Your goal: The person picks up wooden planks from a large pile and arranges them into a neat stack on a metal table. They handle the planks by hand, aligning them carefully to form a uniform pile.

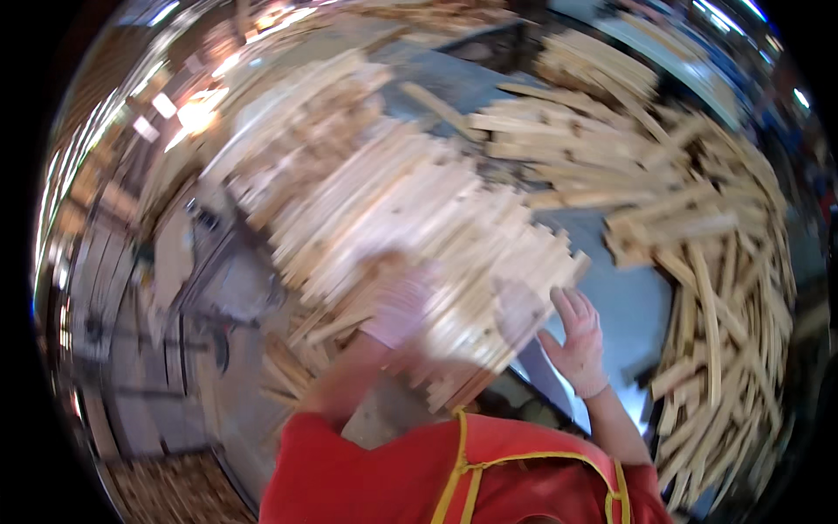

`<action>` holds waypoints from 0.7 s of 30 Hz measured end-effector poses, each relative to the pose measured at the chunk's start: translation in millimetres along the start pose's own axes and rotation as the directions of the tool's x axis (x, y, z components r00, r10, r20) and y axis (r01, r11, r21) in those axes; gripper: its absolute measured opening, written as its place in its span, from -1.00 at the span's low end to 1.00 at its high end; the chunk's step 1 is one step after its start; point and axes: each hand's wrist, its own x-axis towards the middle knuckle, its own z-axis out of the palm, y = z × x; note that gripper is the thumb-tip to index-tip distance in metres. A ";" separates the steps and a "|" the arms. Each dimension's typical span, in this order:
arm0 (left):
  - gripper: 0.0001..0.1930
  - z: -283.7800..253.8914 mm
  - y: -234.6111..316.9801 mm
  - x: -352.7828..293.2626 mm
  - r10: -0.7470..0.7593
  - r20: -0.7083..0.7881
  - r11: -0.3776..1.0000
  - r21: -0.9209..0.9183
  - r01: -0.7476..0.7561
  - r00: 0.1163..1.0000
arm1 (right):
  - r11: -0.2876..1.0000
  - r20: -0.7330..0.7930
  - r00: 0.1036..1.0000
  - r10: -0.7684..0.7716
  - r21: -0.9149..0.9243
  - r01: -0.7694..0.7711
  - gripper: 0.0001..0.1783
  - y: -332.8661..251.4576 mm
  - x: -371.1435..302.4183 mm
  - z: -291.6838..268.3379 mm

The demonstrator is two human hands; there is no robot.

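Note:
A broad layer of pale wooden strips lies side by side in front of me, their ends uneven. My left hand, in a pale glove, is over the near left part of the strips. Motion smears its fingers, so their grip cannot be made out. At the right ends of the strips is my right hand, also in a pale glove. Its fingers are stretched out and the thumb stands apart, with nothing held. Whether it touches the strip ends is unclear.
A blue-grey metal tabletop shows beside the strips. Loose wooden pieces are heaped along the right, with stacked boards at the far right. Left of the strips stands a grey machine part. Short offcuts lie at the near left.

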 end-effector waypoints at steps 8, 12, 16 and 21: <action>-0.39 48.8 -57.9 40.7 -0.511 0.345 0.859 0.177 0.480 0.787 | 0.861 0.155 0.850 0.503 0.000 -0.509 -0.27 112.4 -60.4 -23.8; -0.26 35.6 21.8 71.5 -0.183 0.075 0.971 0.169 0.169 0.980 | 0.798 -0.022 0.817 0.577 -0.196 -0.569 -0.21 229.4 -89.9 -73.7; -0.21 50.3 170.6 44.6 0.102 0.218 0.953 -0.301 -0.032 0.971 | 0.590 -0.071 0.823 0.564 -0.664 -0.461 -0.20 320.7 -92.1 -108.5; -0.23 80.8 203.5 26.0 0.041 0.239 0.966 -0.256 0.022 0.970 | 0.647 0.310 0.629 0.713 -0.636 -0.421 -0.42 342.4 -68.7 -132.2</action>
